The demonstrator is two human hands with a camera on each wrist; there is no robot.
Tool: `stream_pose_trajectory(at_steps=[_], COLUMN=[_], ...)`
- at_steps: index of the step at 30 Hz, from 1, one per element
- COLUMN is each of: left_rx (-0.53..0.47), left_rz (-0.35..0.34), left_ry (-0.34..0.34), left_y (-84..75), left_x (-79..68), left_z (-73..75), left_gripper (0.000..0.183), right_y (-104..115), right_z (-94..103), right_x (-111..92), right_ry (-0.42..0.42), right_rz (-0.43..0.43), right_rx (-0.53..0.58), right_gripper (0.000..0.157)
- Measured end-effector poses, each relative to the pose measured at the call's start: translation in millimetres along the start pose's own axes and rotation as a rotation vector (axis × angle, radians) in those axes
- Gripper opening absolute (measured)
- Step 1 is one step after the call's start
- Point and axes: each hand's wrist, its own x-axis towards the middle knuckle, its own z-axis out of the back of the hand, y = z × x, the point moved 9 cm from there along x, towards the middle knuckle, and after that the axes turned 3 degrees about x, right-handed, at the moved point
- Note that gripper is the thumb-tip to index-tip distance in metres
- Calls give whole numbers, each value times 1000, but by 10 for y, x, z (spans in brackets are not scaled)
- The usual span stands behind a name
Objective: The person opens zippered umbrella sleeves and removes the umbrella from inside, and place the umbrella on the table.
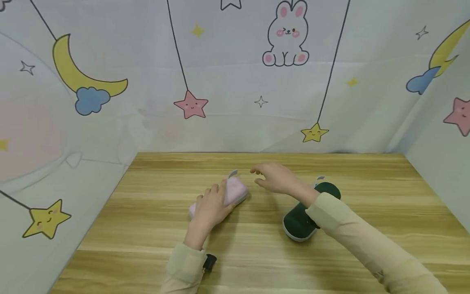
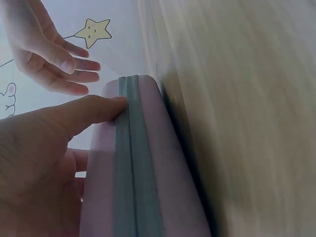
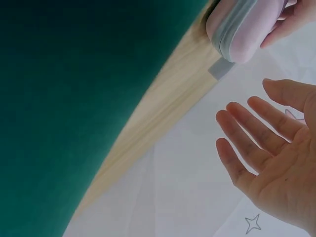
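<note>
Wood-grain laminate forms the counter (image 1: 257, 253), and it is backed and flanked by a pale printed cloth (image 1: 227, 73) with moons, stars and a rabbit. On the counter two small zippered cases are seen: a dark green case (image 1: 299, 222) to the right, partly covered by the right sleeve, and a pink case (image 1: 235, 191) well left of it, apart from it, lying slantwise near the counter's middle.

The step in hand is judged to be the steadying of the pink case so that it can be opened. The left hand (image 1: 210, 208) is laid over the near end of that case; in the left wrist view the thumb is pressed against the grey zip band (image 2: 129, 163) while the other fingers (image 2: 79, 158) are curled under the case's far side, so the case is gripped. The right hand (image 1: 275, 178) is held just above the counter, close beside the far end of the pink case but not touching it; its fingers (image 3: 247, 133) are spread and nearly straight, and nothing is held in them.

A small grey pull tab (image 1: 232, 174) is seen standing at the far tip of the pink case, between the case and the right fingertips. The next move would probably call for this tab to be pinched by the right hand while the left keeps the case from sliding.
</note>
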Motion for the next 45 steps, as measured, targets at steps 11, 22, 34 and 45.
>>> stream_pose_trajectory(at_steps=[11,22,34,45], left_rx=[5,2,2,-14], left_rz=[-30,-49,-57,-72], left_ry=[14,7,-4,-36], left_y=[4,5,8,13], left_x=[23,18,-10,-13], left_z=[-15,24,41,43], left_gripper=[76,79,80,79], right_y=[-73,-54,53,82], right_z=[-106,-152,-272,-405], right_x=[113,246,436,535], right_ry=[68,139,204,231], right_rz=[-68,-29,35,35], right_rx=[-20,-21,18,28], right_gripper=[33,32,30,40])
